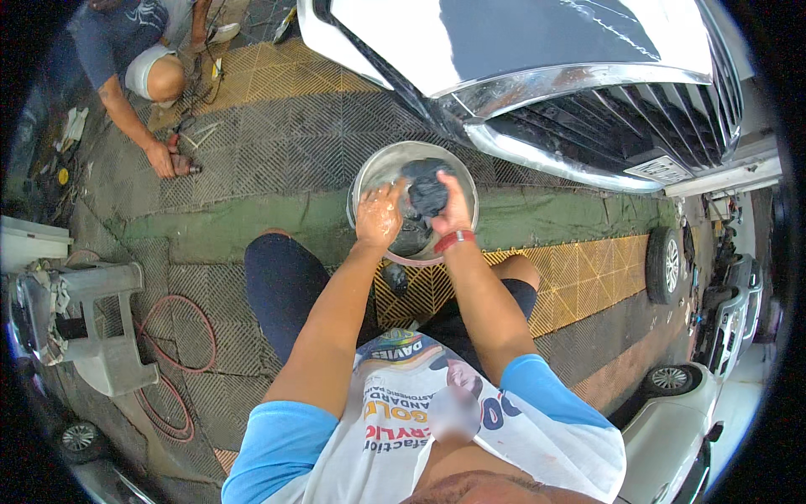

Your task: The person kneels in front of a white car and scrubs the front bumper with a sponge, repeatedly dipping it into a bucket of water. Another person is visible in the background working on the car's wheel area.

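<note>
A round, light-coloured bucket (388, 160) stands between my knees, with dark, wet-looking material low inside it. My right hand (453, 206), with a red band at its wrist, grips a bunched black cloth (428, 189) over the bucket's opening. The right fingers wrap round the cloth's edge. To the left of the cloth, my left hand (380, 216) is wet and shiny, its fingers spread over the bucket's left side. It holds nothing that I can see. Whether its fingertips touch the cloth or the bucket's wall is hard to make out.
Ahead right is a car front (579, 126). Another person (126, 76) crouches far left, a hand on a red tool (180, 161). A grey plastic stool (105, 319) and red hose (176, 370) lie left. Right stands a loose wheel (663, 265). Ridged mats (579, 281) cover the floor.
</note>
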A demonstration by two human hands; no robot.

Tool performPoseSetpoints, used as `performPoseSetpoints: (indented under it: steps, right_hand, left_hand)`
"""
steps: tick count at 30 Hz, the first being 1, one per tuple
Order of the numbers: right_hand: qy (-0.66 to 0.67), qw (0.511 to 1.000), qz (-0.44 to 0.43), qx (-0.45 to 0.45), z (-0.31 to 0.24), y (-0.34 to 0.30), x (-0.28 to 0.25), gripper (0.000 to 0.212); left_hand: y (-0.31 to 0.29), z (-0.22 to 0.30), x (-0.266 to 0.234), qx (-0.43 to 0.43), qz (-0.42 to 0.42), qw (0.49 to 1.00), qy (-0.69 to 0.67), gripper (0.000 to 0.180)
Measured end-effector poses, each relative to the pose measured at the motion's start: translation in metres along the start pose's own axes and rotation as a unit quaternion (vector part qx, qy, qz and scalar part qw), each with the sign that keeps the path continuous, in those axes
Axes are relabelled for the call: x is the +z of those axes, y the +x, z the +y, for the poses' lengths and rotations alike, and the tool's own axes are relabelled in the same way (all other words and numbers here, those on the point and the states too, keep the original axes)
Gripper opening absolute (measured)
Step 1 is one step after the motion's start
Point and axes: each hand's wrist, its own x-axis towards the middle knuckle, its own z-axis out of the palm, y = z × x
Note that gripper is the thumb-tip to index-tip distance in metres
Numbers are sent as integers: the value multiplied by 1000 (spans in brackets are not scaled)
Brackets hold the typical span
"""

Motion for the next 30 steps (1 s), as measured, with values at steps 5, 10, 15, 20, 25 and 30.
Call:
performPoseSetpoints:
  steps: [5, 10, 15, 20, 25, 30]
  right_hand:
    - [13, 997, -67, -35, -27, -38, 48, 40]
    - [-111, 993, 28, -32, -7, -29, 44, 33]
    - [-441, 879, 54, -175, -54, -47, 99, 102]
    - [-433, 810, -43, -392, -219, -126, 186, 82]
    - [-270, 874, -169, -368, -332, -160, 242, 56]
    - [-433, 664, 8, -609, -401, -186, 268, 54]
  left_hand:
    - [0, -19, 16, -12, 42, 999, 19, 43]
    - [0, -5, 10, -38, -6, 999, 10, 49]
    - [5, -8, -6, -69, -28, 996, -47, 56]
    - [1, -7, 3, -48, -74, 996, 9, 57]
    - [4, -9, 10, -29, -18, 999, -22, 43]
    - [6, -8, 7, -41, -28, 999, 3, 40]
